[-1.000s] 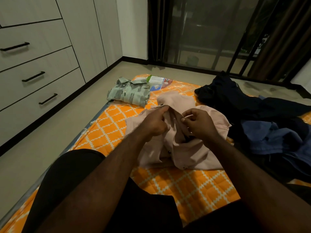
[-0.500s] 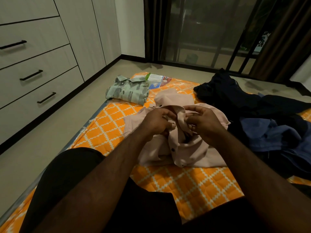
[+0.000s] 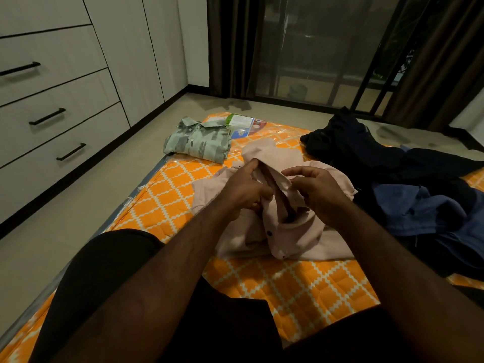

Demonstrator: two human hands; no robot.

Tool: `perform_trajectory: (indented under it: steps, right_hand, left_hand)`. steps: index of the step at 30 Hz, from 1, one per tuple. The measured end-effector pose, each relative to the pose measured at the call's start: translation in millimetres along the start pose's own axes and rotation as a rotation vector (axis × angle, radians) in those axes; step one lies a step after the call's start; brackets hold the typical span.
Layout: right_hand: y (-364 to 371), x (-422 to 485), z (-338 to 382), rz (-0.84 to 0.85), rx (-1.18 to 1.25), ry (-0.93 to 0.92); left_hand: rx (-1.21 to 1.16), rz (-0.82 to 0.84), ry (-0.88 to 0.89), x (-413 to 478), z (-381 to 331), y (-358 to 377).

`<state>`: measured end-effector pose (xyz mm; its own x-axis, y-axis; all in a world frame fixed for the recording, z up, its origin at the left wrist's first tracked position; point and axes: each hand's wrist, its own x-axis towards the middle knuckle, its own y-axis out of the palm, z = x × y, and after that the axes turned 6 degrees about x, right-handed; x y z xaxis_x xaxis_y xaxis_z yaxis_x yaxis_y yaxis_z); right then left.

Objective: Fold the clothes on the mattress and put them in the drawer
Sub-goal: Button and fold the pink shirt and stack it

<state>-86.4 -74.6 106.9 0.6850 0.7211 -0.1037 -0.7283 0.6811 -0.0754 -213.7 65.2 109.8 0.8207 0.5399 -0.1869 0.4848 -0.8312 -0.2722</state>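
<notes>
Orange diamond-quilted mattress (image 3: pixel 288 292) filled mid-frame, the crumpled pale pink button-up shirt (image 3: pixel 301 237) at its centre. Your left hand (image 3: pixel 243 192) and right hand (image 3: pixel 319 192) each pinched its front edge, fingers (image 3: pixel 296 171) grasping cloth; probably buttoning. Next you needed it flat for folding; the white drawers (image 3: pixel 60 119), upper left, stood closed.

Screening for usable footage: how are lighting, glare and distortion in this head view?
Head view: dim, warm light; the dark clothes lose detail; plastic on the mattress glints at the far edge; the wide lens bows the drawers; the left hand and right hand on the shirt are sharp.
</notes>
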Motion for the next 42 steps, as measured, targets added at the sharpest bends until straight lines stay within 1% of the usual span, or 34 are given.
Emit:
perform_trajectory:
  steps: [4,6,7,8,11,13,15,18,23,27,31,33,37,42]
  right_hand:
    - [4,0,4,-0.012,-0.056,0.014]
    - [5,-1,7,-0.042,-0.123,-0.003]
    - [5,-1,8,-0.022,-0.178,-0.017]
    - [4,-1,9,-0.029,-0.172,-0.018]
    - [1,-3,4,-0.037,-0.167,-0.073]
    - [3,-5,3,-0.033,-0.141,-0.068]
    - [3,-6,2,-0.031,-0.166,-0.114]
    - [6,-8,1,-0.078,-0.153,-0.195]
    - [9,-8,0,-0.181,-0.197,-0.262]
    - [6,-4,-4,-0.182,-0.259,-0.277]
    - [6,-2,-8,-0.166,-0.370,-0.357]
    - [7,-1,-10,-0.152,-0.406,-0.369]
    - [6,3,-14,-0.120,-0.448,-0.332]
    - [7,2,-15,-0.073,-0.418,-0.279]
  left_hand:
    - [0.011,-0.052,-0.003,3,0,-2]
    - [0.013,-0.078,0.000,4,0,-3]
    - [0.009,-0.087,0.004,4,0,-3]
    - [0.004,-0.089,0.009,4,1,-3]
    - [-0.003,-0.062,0.023,3,1,-2]
    - [-0.014,-0.032,0.022,3,1,-1]
    - [-0.010,-0.009,0.029,3,2,-2]
    - [-0.007,0.005,0.064,3,4,-2]
    - [-0.004,-0.031,0.117,1,6,3]
    - [0.040,-0.040,0.122,6,9,4]
    - [0.037,-0.045,0.104,8,11,5]
    - [0.016,-0.041,0.090,8,12,6]
    - [-0.031,-0.052,0.060,9,13,7]
    - [-0.093,-0.065,0.045,7,13,8]
